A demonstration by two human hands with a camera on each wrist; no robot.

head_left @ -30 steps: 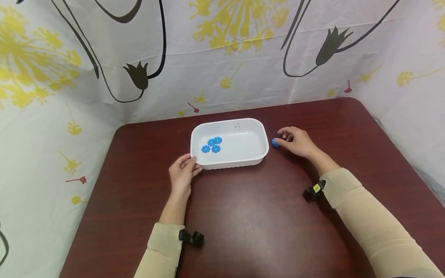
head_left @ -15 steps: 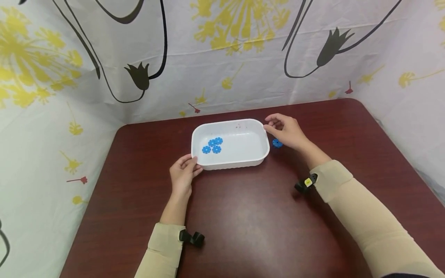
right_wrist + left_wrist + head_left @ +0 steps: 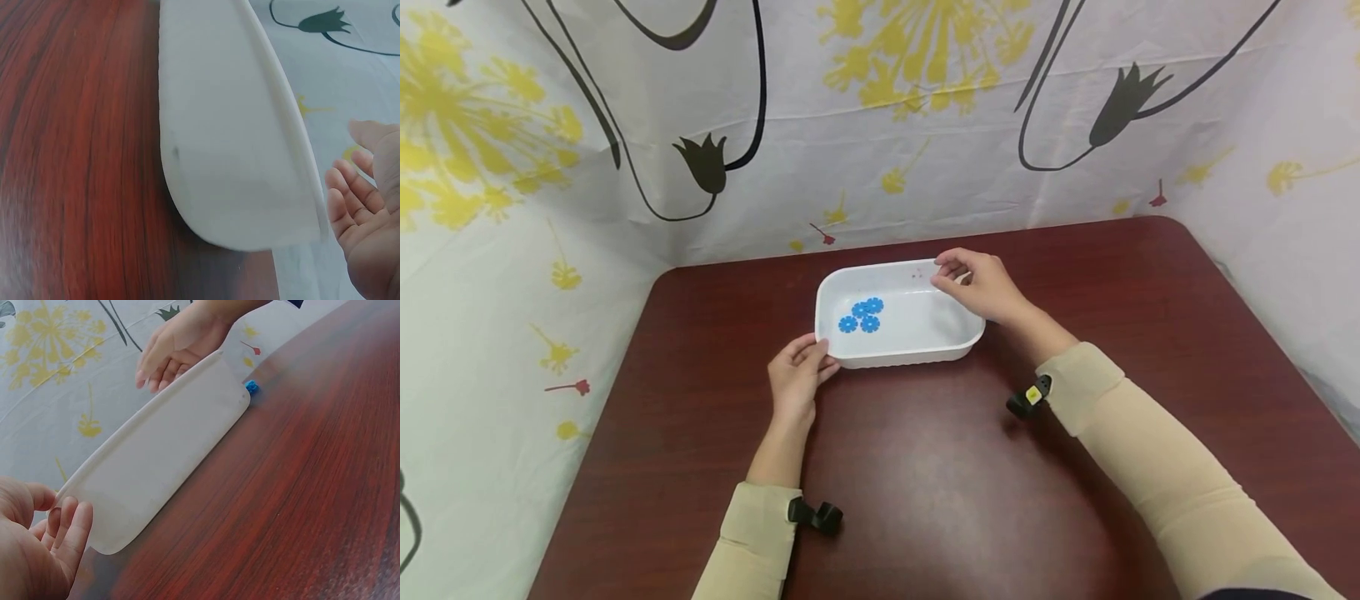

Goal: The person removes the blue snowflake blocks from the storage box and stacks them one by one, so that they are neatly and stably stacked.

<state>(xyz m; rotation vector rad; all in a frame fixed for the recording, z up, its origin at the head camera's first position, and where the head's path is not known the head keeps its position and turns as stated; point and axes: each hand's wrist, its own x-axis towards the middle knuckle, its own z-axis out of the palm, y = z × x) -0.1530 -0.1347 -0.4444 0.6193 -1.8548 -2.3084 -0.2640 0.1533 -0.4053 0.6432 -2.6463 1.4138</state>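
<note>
A white plastic tray point(image 3: 910, 327) stands on the table, with several blue notched plastic discs point(image 3: 870, 324) lying flat in its left half. My left hand point(image 3: 793, 379) holds the tray's near-left corner, thumb at the rim and fingers against the outer wall. Over the tray's right end hovers my right hand point(image 3: 987, 288), its fingers loosely bent with nothing visible between them. Outside the tray's right end, another blue disc point(image 3: 252, 387) lies on the table in the left wrist view; my right arm hides it in the head view.
The dark red wooden table point(image 3: 895, 467) reaches to a white cloth backdrop point(image 3: 820, 167) with yellow and grey flower prints, behind and along both sides. Black wrist cameras point(image 3: 827, 518) sit at both sleeve cuffs.
My right hand has let go of the blue disc right of the tray and moved left over the tray's right end. My left hand stays at the corner.
</note>
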